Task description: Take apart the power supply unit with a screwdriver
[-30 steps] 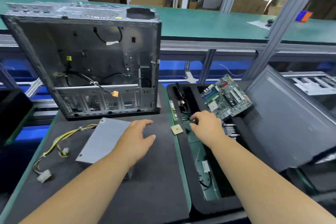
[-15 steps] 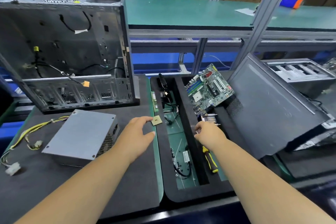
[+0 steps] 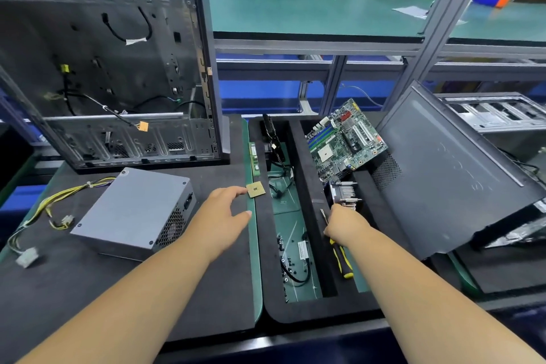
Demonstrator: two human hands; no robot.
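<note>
PSU (image 3: 134, 210) sits on the black mat at the left side of the bench (image 3: 310, 9), lid up, casing intact, in front of the stripped PC chassis (image 3: 112, 74). Its yellow/black cable loom (image 3: 56, 204) trails off to the left, connectors free. No cover screw is out yet as far as visible, so disassembly proper has not begun.

Step in hand: tool pickup. Your right hand (image 3: 344, 224) is down in the right slot of the black foam tray (image 3: 325, 312), fingers curled over the screwdriver (image 3: 342, 257). Its yellow/black handle pokes out below your wrist and the shaft tip shows above the knuckles. Grip looks formed, but whether the tool has left the tray floor cannot be told.

Your left hand (image 3: 220, 216) is released, fingers extended and relaxed, over the mat between the PSU and the loose CPU chip (image 3: 256, 189), index tip near that chip, holding nothing.

Next move, est.:
1. Lift the screwdriver clear of the tray. Avoid the heatsink (image 3: 344, 192) just beyond your knuckles and the motherboard (image 3: 344, 139) leaning above it.
2. Bring the left hand back to the PSU and brace the casing.
3. Locate the cover screws; heads show at the lid corners. Seat the tip square before turning, else it may cam out.
</note>
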